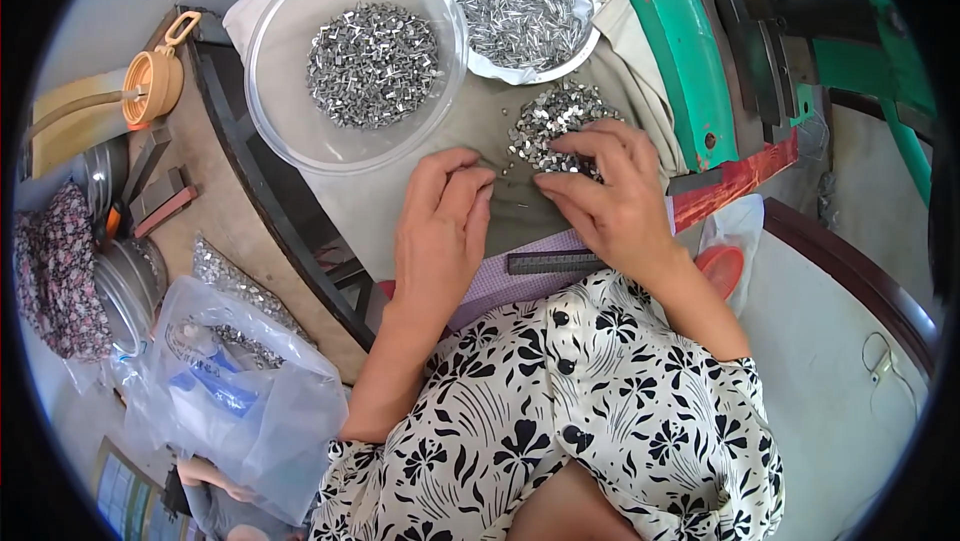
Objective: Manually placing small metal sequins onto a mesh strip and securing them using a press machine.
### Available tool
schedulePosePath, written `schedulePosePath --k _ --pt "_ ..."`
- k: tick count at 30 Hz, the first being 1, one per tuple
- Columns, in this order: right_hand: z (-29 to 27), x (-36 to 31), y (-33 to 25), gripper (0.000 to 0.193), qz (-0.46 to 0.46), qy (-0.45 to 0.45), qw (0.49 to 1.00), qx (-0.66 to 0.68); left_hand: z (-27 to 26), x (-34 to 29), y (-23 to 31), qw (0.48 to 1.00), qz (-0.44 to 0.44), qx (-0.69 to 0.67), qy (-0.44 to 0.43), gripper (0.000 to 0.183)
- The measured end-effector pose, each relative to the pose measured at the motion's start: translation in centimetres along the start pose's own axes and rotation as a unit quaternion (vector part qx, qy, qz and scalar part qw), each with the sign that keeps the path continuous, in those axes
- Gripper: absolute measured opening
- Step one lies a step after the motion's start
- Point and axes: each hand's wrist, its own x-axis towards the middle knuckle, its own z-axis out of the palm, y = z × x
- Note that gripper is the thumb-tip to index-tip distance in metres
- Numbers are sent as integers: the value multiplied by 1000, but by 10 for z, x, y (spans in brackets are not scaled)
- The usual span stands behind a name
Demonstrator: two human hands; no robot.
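Observation:
A heap of small shiny metal pieces (552, 121) lies on the olive-grey cloth (515, 226). My right hand (620, 196) rests at the heap's near right edge. Its upper fingers bend over the pieces, while thumb and forefinger come close together at the heap's lower side. Left of the heap, over the cloth, is my left hand (442, 226), its fingers curled in toward the thumb. Whatever either pinch holds is too small or hidden to make out. A tiny thin metal bit (522, 206) lies between the hands.
Behind the hands stand a wide clear plastic bowl (285, 146) with small metal pieces and a cloth-lined basin (592, 33) of thin metal pins. Green machinery (670, 41) flanks the right. A dark ruler-like bar (555, 263) lies near my lap; a plastic bag (250, 391) hangs at left.

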Motion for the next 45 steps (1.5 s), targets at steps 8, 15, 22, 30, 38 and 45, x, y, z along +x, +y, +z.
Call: schedulePosePath --k 8,15,22,30,38,45 --pt "18 6 -11 19 -20 22 999 -19 5 7 1 1000 9 22 -10 18" --pt "12 -4 -14 20 -29 23 999 -34 -4 -6 6 1000 -15 19 13 18" --pt "3 -28 -3 20 46 43 998 3 -13 -40 12 979 95 50 -173 34" --pt "-1 -29 -5 18 82 29 996 -22 15 -48 9 991 92 78 -61 30" --pt "2 -43 -15 20 34 45 998 38 0 -40 5 1000 12 -2 -7 20" --pt "11 -50 -18 18 -8 22 1000 8 -2 -41 10 999 45 8 -22 23"
